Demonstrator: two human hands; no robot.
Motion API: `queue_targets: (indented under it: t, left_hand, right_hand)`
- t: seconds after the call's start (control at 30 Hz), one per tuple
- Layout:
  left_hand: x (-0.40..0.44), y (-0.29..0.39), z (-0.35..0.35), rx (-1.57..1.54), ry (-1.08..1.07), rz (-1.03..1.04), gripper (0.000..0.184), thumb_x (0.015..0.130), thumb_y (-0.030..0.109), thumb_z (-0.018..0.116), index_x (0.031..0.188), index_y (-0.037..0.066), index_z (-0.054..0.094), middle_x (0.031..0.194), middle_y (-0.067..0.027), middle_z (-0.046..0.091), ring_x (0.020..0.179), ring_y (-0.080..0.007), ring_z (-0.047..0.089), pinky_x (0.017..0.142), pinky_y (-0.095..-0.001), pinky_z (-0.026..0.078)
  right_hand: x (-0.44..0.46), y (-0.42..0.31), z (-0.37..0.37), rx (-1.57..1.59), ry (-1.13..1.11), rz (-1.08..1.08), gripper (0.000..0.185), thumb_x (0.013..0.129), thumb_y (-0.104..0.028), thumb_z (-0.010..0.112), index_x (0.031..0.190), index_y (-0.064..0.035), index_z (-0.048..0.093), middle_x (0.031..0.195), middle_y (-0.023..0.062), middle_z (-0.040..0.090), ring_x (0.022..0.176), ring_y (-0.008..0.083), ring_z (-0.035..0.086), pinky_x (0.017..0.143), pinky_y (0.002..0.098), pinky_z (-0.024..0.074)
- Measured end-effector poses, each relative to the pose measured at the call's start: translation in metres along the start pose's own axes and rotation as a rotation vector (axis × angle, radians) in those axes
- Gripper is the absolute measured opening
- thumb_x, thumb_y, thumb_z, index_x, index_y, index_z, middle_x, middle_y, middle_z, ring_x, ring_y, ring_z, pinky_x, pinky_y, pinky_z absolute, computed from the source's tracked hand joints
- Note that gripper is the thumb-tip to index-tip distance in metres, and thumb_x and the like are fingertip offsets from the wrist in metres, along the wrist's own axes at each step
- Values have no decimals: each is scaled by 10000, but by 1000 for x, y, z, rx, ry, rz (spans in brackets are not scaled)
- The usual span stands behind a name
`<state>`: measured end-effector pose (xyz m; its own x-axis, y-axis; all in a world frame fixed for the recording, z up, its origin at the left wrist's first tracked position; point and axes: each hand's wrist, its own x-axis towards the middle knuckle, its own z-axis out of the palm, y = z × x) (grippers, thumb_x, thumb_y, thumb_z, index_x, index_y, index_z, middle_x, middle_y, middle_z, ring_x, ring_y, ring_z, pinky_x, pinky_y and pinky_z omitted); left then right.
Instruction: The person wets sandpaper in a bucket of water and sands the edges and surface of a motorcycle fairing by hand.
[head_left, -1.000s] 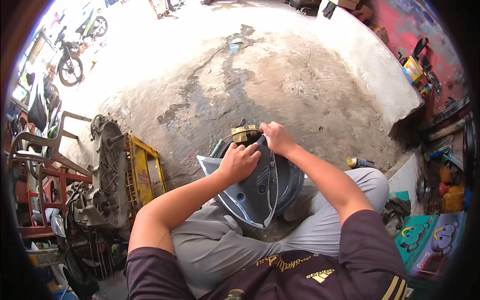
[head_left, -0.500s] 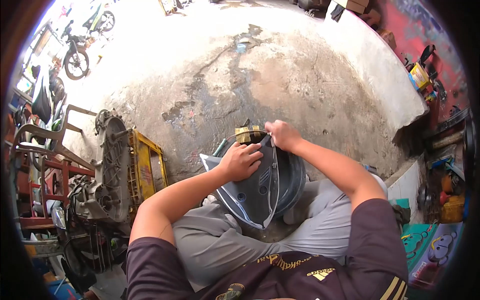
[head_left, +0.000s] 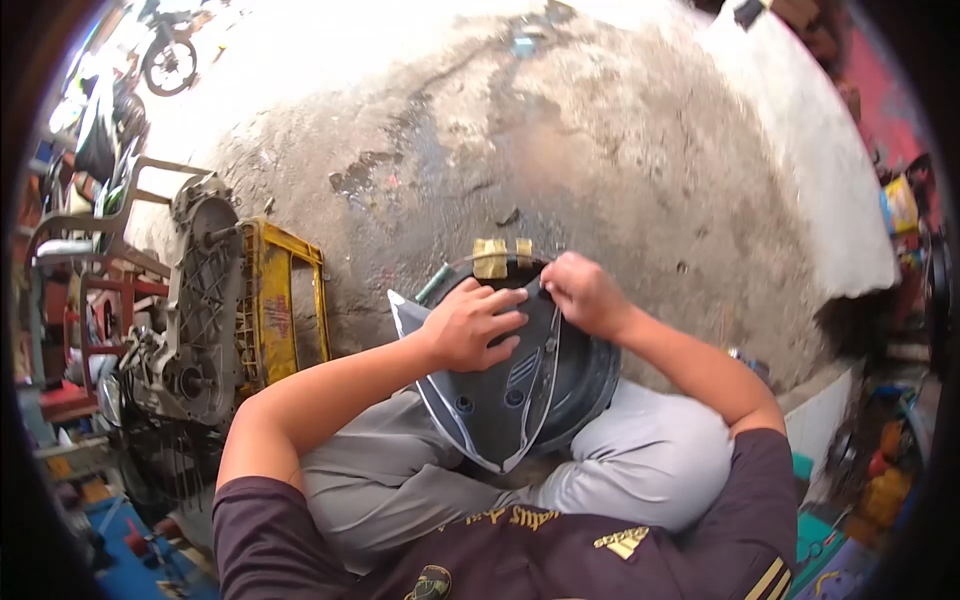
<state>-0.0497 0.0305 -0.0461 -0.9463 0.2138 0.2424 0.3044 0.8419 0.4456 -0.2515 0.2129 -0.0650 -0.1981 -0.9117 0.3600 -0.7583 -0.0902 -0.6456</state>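
A dark grey motorcycle body panel [head_left: 490, 405] with pale edges, a vent and two round recesses lies tilted over a round black basin [head_left: 590, 385] between my legs. My left hand [head_left: 472, 325] rests on the upper part of the panel, fingers spread. At the panel's upper right corner, by the basin's far side, my right hand [head_left: 585, 290] is closed in a pinch; whatever its fingers hold is hidden. Yellowish pads [head_left: 490, 258] sit on the basin's far rim, just left of my right hand.
To the left stand a yellow crate [head_left: 285, 290], a metal engine casing [head_left: 205, 310] and a chair frame [head_left: 130, 220]. Wet concrete floor [head_left: 450, 150] stretches ahead. A pale raised ledge [head_left: 800, 170] runs along the right. Assorted parts crowd the lower right.
My view has tipped down and shifted slightly. The panel's near tip has swung a little left. My left hand's fingers are more spread; my right hand remains pinched at the panel's corner.
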Motion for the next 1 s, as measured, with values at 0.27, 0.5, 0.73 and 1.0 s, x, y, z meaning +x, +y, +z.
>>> queue_targets:
  t: [0.27, 0.5, 0.73, 1.0]
  left_hand:
    - [3, 1, 1, -33, -21, -30, 334, 818, 239, 830, 1131, 139, 770, 1378, -94, 689, 1018, -274, 716, 906, -440, 519]
    - [4, 2, 4, -22, -3, -10, 333, 830, 254, 827, 1138, 144, 762, 1381, -91, 682, 974, -263, 704, 895, -414, 516]
    - [7, 1, 0, -17, 0, 4, 329, 835, 258, 824, 1137, 144, 759, 1376, -101, 683, 977, -259, 706, 898, -416, 511]
    - [3, 1, 2, -38, -13, -33, 355, 810, 239, 833, 1146, 143, 769, 1386, -97, 691, 1010, -278, 714, 906, -422, 531]
  right_hand:
    - [-20, 7, 6, 102, 63, 1, 176, 893, 38, 684, 1048, -41, 663, 950, 147, 676, 969, 386, 650, 871, 491, 556]
    - [-32, 3, 11, 52, 95, 156, 208, 893, 47, 690, 1072, -52, 655, 1032, 125, 674, 1017, 372, 636, 916, 487, 551]
    - [-15, 20, 10, 38, 186, 248, 206, 914, 21, 682, 1097, -71, 656, 970, 149, 680, 954, 398, 665, 819, 503, 563]
    - [-17, 21, 11, 70, 115, 126, 231, 917, 27, 678, 1123, -70, 639, 956, 166, 654, 930, 410, 647, 825, 507, 558]
